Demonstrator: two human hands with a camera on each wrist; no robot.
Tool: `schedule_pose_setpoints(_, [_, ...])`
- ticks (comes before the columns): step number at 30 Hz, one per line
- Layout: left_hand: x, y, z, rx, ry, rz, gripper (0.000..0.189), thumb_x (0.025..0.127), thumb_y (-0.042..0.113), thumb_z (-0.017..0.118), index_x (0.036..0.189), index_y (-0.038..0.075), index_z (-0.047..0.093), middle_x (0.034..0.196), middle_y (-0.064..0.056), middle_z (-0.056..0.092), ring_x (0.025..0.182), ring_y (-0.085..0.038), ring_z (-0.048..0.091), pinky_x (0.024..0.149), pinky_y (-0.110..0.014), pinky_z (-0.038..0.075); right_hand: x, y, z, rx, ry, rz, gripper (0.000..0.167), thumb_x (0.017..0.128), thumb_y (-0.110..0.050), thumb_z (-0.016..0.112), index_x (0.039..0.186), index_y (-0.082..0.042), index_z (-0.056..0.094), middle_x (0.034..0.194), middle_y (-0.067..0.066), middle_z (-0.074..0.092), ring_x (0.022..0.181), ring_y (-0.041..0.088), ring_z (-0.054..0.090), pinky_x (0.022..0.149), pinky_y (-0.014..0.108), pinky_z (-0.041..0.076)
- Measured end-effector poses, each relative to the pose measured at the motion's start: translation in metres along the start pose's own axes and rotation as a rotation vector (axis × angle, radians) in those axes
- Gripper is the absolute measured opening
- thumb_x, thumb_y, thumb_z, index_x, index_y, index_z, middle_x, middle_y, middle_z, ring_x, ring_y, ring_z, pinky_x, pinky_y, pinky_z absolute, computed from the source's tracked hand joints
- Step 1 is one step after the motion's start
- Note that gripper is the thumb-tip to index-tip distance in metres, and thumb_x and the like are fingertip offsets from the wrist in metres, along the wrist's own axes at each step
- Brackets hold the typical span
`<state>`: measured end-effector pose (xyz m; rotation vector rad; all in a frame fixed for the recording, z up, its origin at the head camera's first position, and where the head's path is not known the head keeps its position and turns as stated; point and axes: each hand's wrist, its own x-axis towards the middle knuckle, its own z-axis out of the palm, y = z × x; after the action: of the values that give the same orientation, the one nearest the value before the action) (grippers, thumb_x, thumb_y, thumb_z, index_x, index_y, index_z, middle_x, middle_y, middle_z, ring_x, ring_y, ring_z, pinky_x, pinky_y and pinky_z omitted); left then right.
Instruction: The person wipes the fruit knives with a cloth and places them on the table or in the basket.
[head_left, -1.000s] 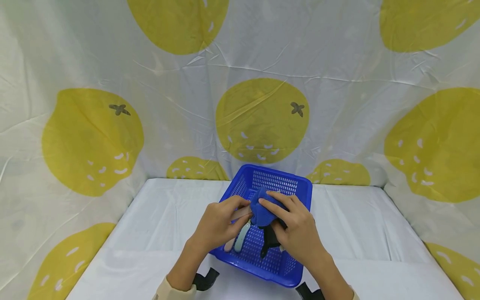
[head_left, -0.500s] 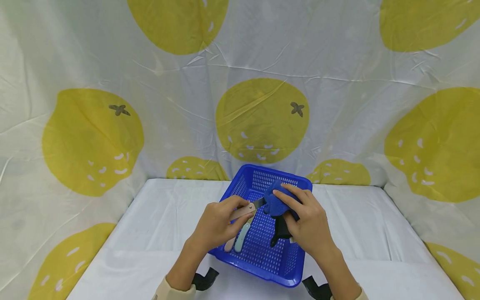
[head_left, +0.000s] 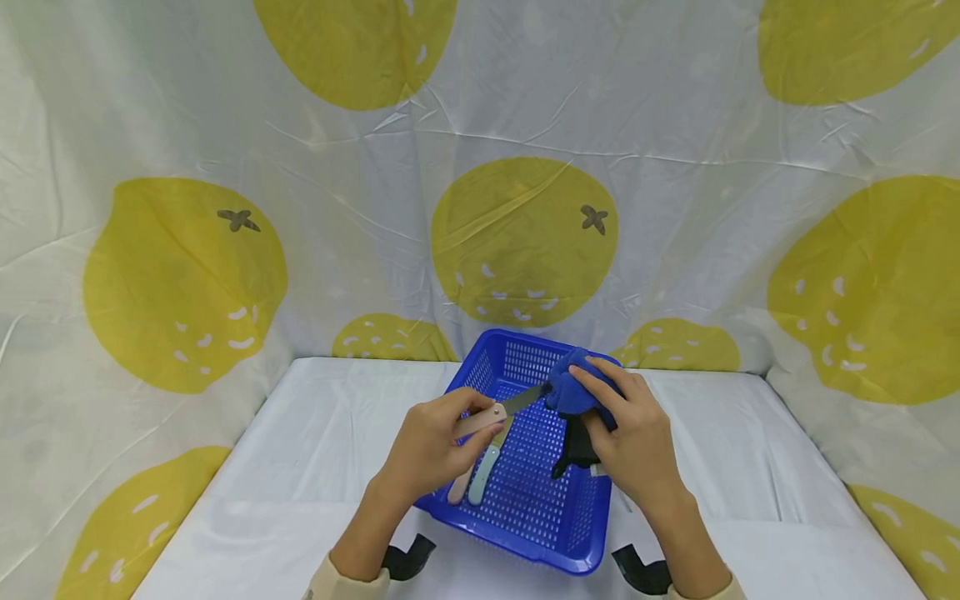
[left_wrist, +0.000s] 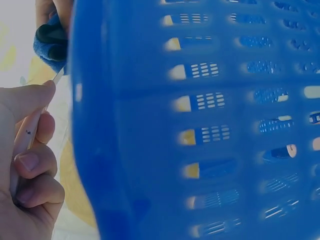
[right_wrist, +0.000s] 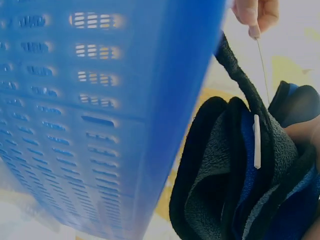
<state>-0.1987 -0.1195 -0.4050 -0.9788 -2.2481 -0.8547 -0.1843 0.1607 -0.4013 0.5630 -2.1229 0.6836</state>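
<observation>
While our left hand (head_left: 438, 442) grips the pale handle of a knife (head_left: 501, 408) above the blue basket (head_left: 525, 500), its blade points up and right into a blue cloth (head_left: 572, 390). Our right hand (head_left: 630, 437) is closed around that cloth, bunched at the blade's tip over the basket's far right corner (a black edge of the cloth hangs below the palm). Inside the basket lie two more utensils with pale handles (head_left: 480, 479). The basket sits on a white surface (head_left: 315, 433).
</observation>
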Motion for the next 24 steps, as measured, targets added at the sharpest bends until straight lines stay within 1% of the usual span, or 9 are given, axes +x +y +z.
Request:
schedule_pose_setpoints(5, [0.0, 0.0, -0.002, -0.001, 0.015, -0.02, 0.022, 0.09, 0.022, 0.081, 0.107, 0.016, 0.069, 0.102, 0.004, 0.077, 0.081, -0.005, 0.072, 0.069, -0.018, 0.058, 0.001, 0.001, -0.005, 0.004, 0.008, 0.027, 0.056, 0.082, 0.006, 0.076, 0.132, -0.02, 0.071, 0.138, 0.009, 0.065, 0.118, 0.031, 0.062, 0.093, 0.053, 0.058])
schedule_pose_setpoints(8, [0.001, -0.001, -0.001, 0.006, 0.014, -0.017, 0.021, 0.09, 0.023, 0.081, 0.107, 0.016, 0.069, 0.102, 0.004, 0.077, 0.082, -0.005, 0.072, 0.07, -0.018, 0.058, 0.0, -0.003, -0.007, 0.025, -0.01, 0.034, 0.056, 0.083, 0.005, 0.074, 0.133, -0.021, 0.071, 0.139, 0.008, 0.064, 0.121, 0.029, 0.061, 0.101, 0.037, 0.056])
schedule_pose_setpoints(12, [0.001, -0.001, 0.0, 0.016, 0.006, -0.018, 0.021, 0.091, 0.024, 0.08, 0.107, 0.016, 0.069, 0.102, 0.005, 0.077, 0.082, -0.005, 0.072, 0.07, -0.018, 0.058, -0.001, -0.013, -0.004, 0.07, -0.043, 0.015, 0.057, 0.084, 0.004, 0.072, 0.134, -0.022, 0.07, 0.143, 0.006, 0.062, 0.127, 0.028, 0.059, 0.111, 0.017, 0.043])
schedule_pose_setpoints(13, [0.001, -0.001, 0.0, 0.018, 0.006, -0.017, 0.022, 0.091, 0.024, 0.081, 0.108, 0.016, 0.069, 0.102, 0.005, 0.077, 0.082, -0.005, 0.073, 0.07, -0.018, 0.058, -0.002, -0.016, -0.002, 0.08, -0.05, 0.004, 0.057, 0.084, 0.004, 0.072, 0.134, -0.023, 0.07, 0.143, 0.006, 0.062, 0.127, 0.028, 0.059, 0.112, 0.015, 0.041])
schedule_pose_setpoints(15, [0.001, -0.001, 0.0, 0.025, 0.006, -0.019, 0.022, 0.091, 0.024, 0.081, 0.108, 0.017, 0.069, 0.102, 0.005, 0.077, 0.083, -0.005, 0.073, 0.07, -0.018, 0.058, -0.002, -0.022, 0.003, 0.091, -0.062, -0.025, 0.056, 0.084, 0.003, 0.073, 0.134, -0.022, 0.07, 0.143, 0.006, 0.062, 0.125, 0.026, 0.06, 0.108, 0.021, 0.047])
schedule_pose_setpoints(17, [0.001, -0.001, 0.0, 0.025, 0.009, -0.017, 0.022, 0.09, 0.023, 0.081, 0.108, 0.016, 0.069, 0.102, 0.004, 0.077, 0.084, -0.006, 0.073, 0.071, -0.019, 0.059, -0.003, -0.029, 0.008, 0.105, -0.069, -0.061, 0.056, 0.084, 0.003, 0.073, 0.134, -0.022, 0.07, 0.142, 0.006, 0.063, 0.119, 0.025, 0.062, 0.1, 0.027, 0.053])
schedule_pose_setpoints(19, [0.001, -0.001, 0.0, 0.027, 0.01, -0.01, 0.023, 0.089, 0.022, 0.082, 0.107, 0.015, 0.069, 0.101, 0.004, 0.077, 0.084, -0.007, 0.074, 0.072, -0.02, 0.059, -0.005, -0.036, 0.011, 0.113, -0.078, -0.082, 0.055, 0.084, 0.002, 0.074, 0.134, -0.022, 0.071, 0.141, 0.006, 0.064, 0.113, 0.024, 0.062, 0.092, 0.037, 0.058])
schedule_pose_setpoints(21, [0.001, -0.002, 0.001, 0.025, 0.009, 0.002, 0.024, 0.088, 0.019, 0.083, 0.107, 0.014, 0.069, 0.1, 0.003, 0.077, 0.085, -0.008, 0.074, 0.074, -0.021, 0.06, -0.006, -0.041, 0.014, 0.124, -0.082, -0.106, 0.056, 0.083, 0.002, 0.074, 0.133, -0.021, 0.071, 0.14, 0.006, 0.064, 0.109, 0.024, 0.063, 0.086, 0.043, 0.059])
schedule_pose_setpoints(24, [0.001, -0.002, 0.002, 0.019, 0.009, 0.02, 0.026, 0.086, 0.014, 0.084, 0.107, 0.011, 0.069, 0.099, 0.0, 0.076, 0.086, -0.011, 0.075, 0.077, -0.023, 0.061, -0.007, -0.047, 0.018, 0.13, -0.095, -0.126, 0.056, 0.083, 0.0, 0.075, 0.134, -0.023, 0.07, 0.139, 0.004, 0.065, 0.108, 0.024, 0.063, 0.087, 0.046, 0.058])
